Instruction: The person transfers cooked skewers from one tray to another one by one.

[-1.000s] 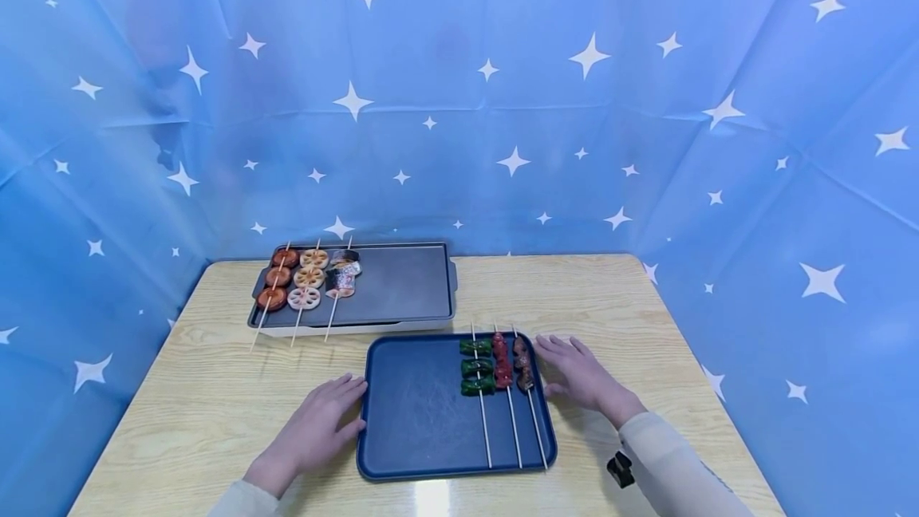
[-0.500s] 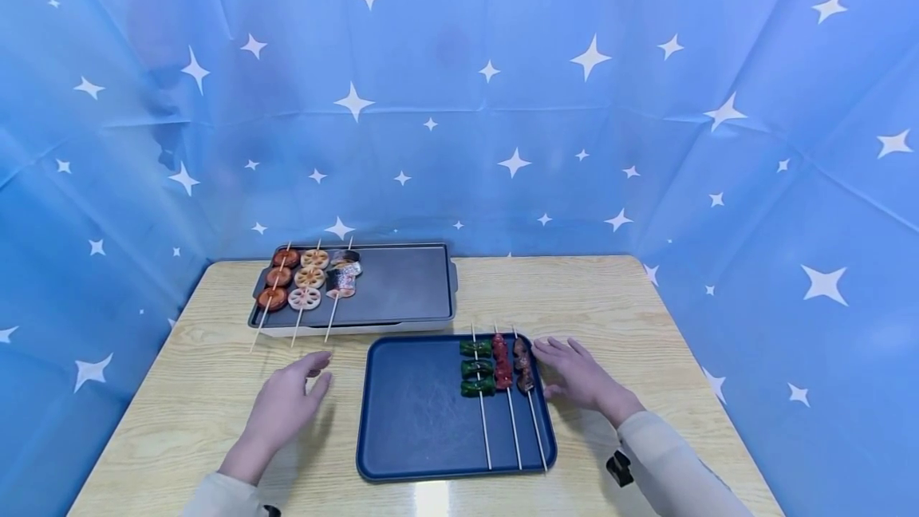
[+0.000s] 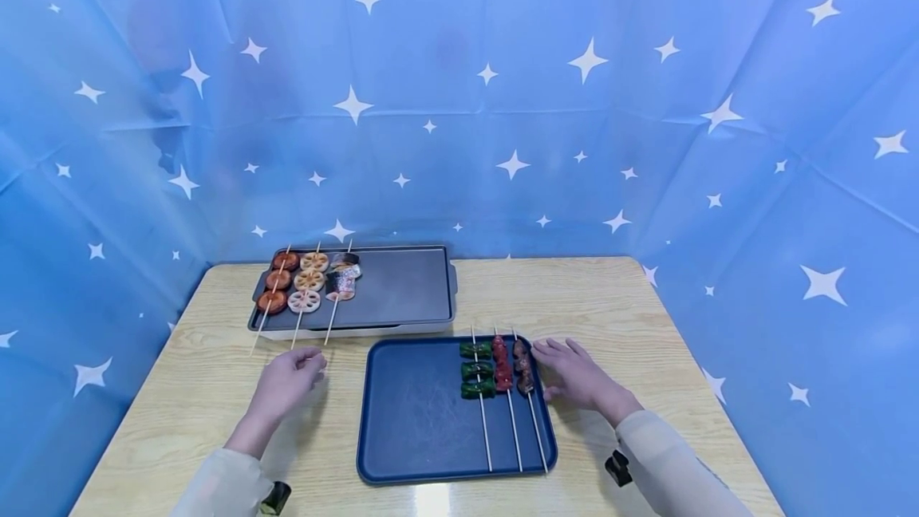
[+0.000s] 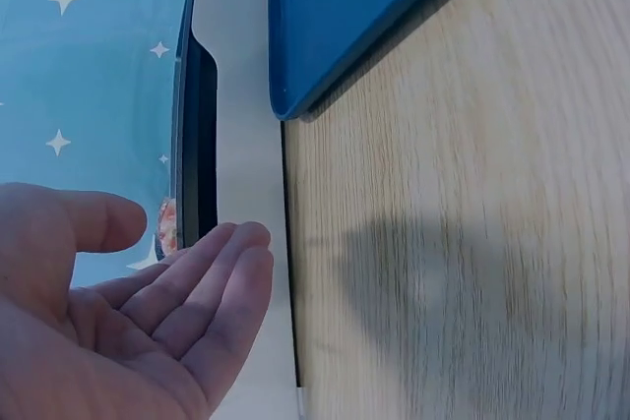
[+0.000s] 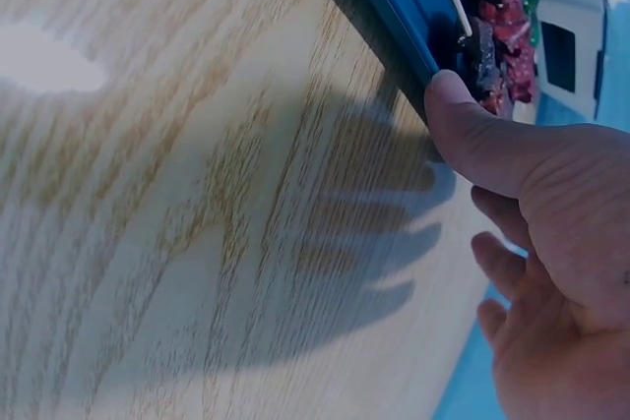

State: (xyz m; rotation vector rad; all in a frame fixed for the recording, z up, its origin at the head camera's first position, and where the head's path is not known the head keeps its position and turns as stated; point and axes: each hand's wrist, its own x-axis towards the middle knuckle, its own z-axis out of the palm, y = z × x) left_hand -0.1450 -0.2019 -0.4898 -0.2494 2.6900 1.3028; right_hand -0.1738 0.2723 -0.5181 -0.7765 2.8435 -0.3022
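Note:
My left hand (image 3: 285, 385) hovers just in front of the grill pan, close to the stick ends of the lotus root skewer (image 3: 305, 301) and the fish skewer (image 3: 341, 286). In the left wrist view its thumb and fingers (image 4: 212, 307) are apart with nothing between them. My right hand (image 3: 580, 377) lies at the right edge of the blue tray (image 3: 412, 413), its thumb (image 5: 455, 95) against the rim. On the tray's right side lie a green pepper skewer (image 3: 477, 370), a red meat skewer (image 3: 502, 363) and a brown meat skewer (image 3: 524, 367).
The grill pan (image 3: 405, 286) stands at the table's back left, its right part bare. A skewer of round brown slices (image 3: 278, 280) lies at its far left. The wooden table (image 3: 589, 301) extends round both, with a starry blue curtain (image 3: 459, 102) behind.
My left hand has left the tray's left edge and moved left and forward toward the stick ends at the grill pan. The right hand and the skewers have stayed in place.

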